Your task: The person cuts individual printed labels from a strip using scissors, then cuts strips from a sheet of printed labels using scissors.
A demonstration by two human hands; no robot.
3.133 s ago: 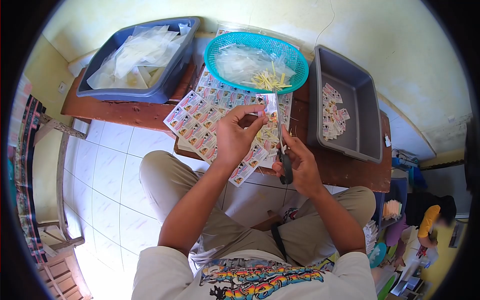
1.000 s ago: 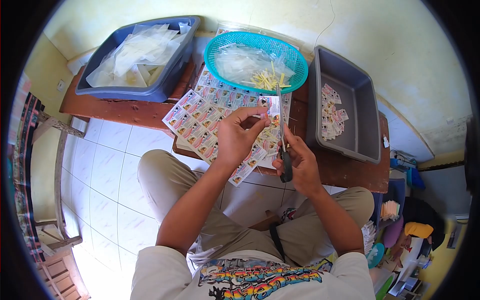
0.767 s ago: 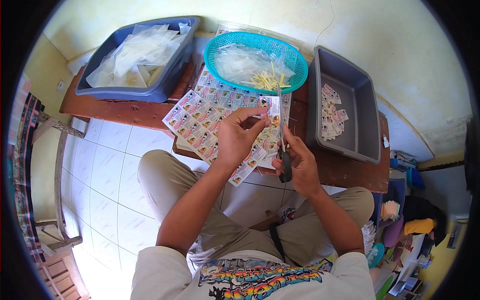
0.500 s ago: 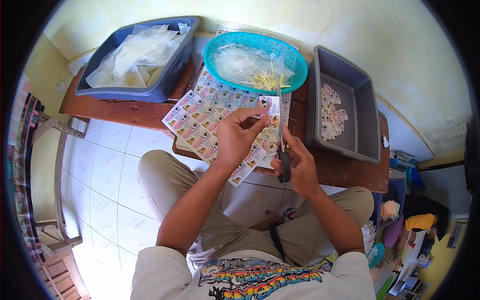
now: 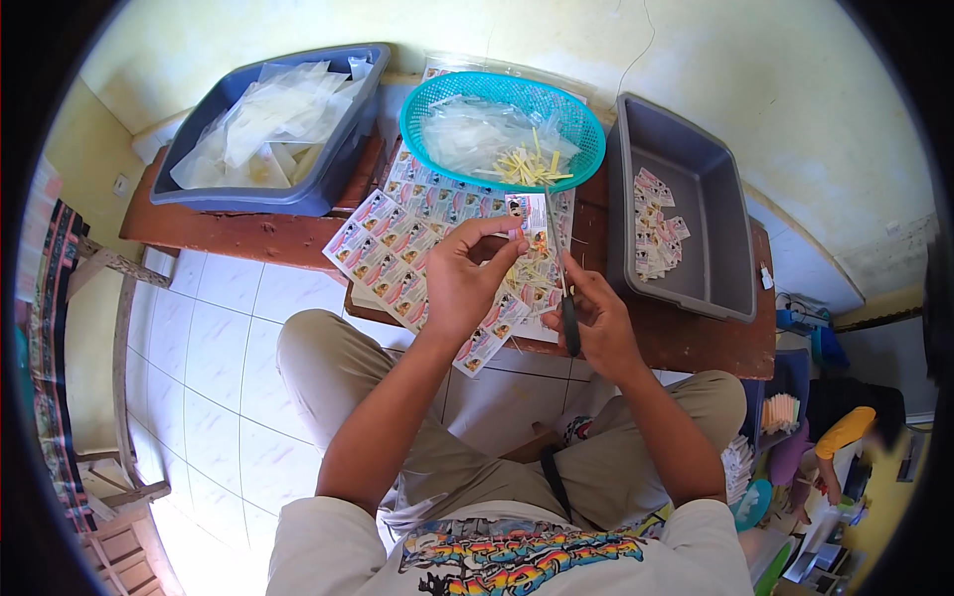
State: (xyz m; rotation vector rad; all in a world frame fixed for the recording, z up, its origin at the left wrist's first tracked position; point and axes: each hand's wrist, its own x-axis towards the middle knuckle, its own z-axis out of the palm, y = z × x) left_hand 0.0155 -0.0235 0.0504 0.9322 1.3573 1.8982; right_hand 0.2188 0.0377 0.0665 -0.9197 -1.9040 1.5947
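Between the thumb and index finger of my left hand (image 5: 465, 283) is a small printed label (image 5: 533, 210). My right hand (image 5: 600, 328) is wrapped round the black handle of a pair of scissors (image 5: 569, 324), whose blades point away from me along the label's right edge. Whether the blades are apart cannot be made out. Under my hands lie printed label sheets (image 5: 386, 253), partly overlapping, with thin paper offcuts scattered on them. A cut piece of label sheet (image 5: 491, 338) hangs over the near edge of the bench (image 5: 686, 343).
Behind my hands a turquoise basket (image 5: 405, 129) holds clear plastic bags and yellowish strips (image 5: 532, 164). To the left stands a blue-grey tub (image 5: 333, 174) of plastic sheets. A grey tub (image 5: 711, 298) at right contains cut labels (image 5: 656, 233). Another person (image 5: 845, 432) bends over at far right.
The view has shifted slightly. My hands stay in nearly the same place, with the label and scissors still held; the scissors have turned a little. The person at far right has moved an arm.
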